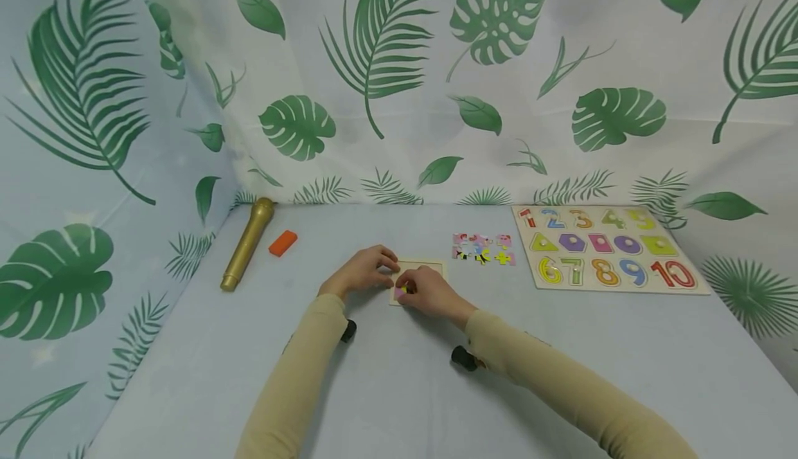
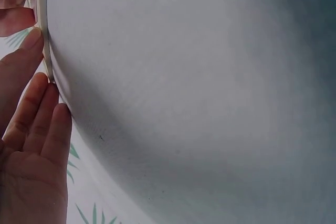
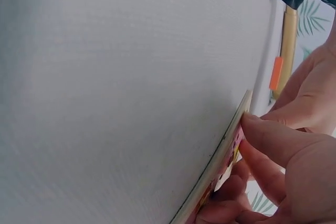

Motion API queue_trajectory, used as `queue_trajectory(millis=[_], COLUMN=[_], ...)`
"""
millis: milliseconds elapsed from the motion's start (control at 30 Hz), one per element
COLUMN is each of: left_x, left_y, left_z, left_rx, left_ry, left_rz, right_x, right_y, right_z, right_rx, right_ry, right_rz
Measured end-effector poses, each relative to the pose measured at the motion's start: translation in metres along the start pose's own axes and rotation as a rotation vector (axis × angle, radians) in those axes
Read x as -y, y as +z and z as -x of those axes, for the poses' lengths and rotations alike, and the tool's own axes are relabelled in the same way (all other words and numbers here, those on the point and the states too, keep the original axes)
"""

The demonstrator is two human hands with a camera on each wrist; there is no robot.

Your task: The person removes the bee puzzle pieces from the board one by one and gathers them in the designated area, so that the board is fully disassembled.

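While a person's right hand (image 1: pixel 432 291) curls over a small square wooden frame (image 1: pixel 408 265) near the middle of the bench (image 1: pixel 399 376), its thumb and fingers appear to pinch a pink-and-yellow puzzle piece (image 1: pixel 401 293) at the frame's seven to eight o'clock. The left hand (image 1: pixel 364 270) lies at the frame's nine to ten o'clock, fingers lightly bent and slightly spread, the thumb against the edge as if to steady it. The step in hand looks like fitting a piece into the tray; how many already sit inside is hidden by the right hand. The next move seems to call for turning and pressing this piece flush, without nudging the frame, before reaching for another. Loose pieces (image 1: pixel 482 256) with pink, yellow and black printing lie in two rows at two o'clock from the frame. Well beyond them, toward three o'clock, is a board of colourful numbers and shapes (image 1: pixel 587 268). Between nine and ten o'clock lie an orange block (image 1: pixel 283 243) and, farther out, a golden microphone-shaped object (image 1: pixel 249 241). Pale, smooth-looking cloth covers the bench; white fabric (image 1: pixel 411 144) printed with green leaves hangs behind, at twelve o'clock, and along the left side.
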State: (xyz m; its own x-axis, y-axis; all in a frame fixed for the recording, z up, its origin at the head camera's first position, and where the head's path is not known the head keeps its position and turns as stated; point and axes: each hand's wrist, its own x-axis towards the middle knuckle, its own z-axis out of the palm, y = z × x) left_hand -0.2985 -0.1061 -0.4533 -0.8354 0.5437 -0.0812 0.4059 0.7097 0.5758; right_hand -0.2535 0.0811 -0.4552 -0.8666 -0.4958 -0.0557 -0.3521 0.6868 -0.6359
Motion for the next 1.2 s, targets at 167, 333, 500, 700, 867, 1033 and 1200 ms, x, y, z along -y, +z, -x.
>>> queue_trajectory(millis=[167,333,500,700,867,1033,1200], left_x=[-0.0017,-0.0026,-0.0012,-0.0024,-0.0034,-0.0027,-0.0021], left_y=[-0.0004,0.0002,0.0017,0.0008,-0.0002,0.0005,0.001], left_z=[-0.0004,0.0005,-0.0012,-0.001,-0.0014,-0.0017,-0.0017], left_rx=[0.0,-0.004,-0.005,-0.002,0.006,0.012,0.008], left_ry=[-0.022,-0.044,-0.05,-0.053,-0.052,-0.044,-0.03], left_rz=[0.02,0.037,0.044,0.035,0.026,0.014,-0.005], right_x=[-0.0013,-0.0013,-0.0027,-0.0028,-0.0017,-0.0035,-0.0039], right_y=[-0.0001,-0.0002,-0.0008,-0.0008,-0.0016,-0.0006,0.0008], right_z=[-0.0007,-0.001,-0.0013,-0.0008,0.0011,0.0018,0.0023], right_rx=[-0.004,-0.023,-0.035,-0.032,-0.019,-0.021,-0.036], right_ry=[0.005,-0.01,-0.019,-0.022,-0.012,-0.052,-0.057], right_rz=[-0.015,-0.021,-0.017,-0.014,-0.035,-0.028,-0.029])
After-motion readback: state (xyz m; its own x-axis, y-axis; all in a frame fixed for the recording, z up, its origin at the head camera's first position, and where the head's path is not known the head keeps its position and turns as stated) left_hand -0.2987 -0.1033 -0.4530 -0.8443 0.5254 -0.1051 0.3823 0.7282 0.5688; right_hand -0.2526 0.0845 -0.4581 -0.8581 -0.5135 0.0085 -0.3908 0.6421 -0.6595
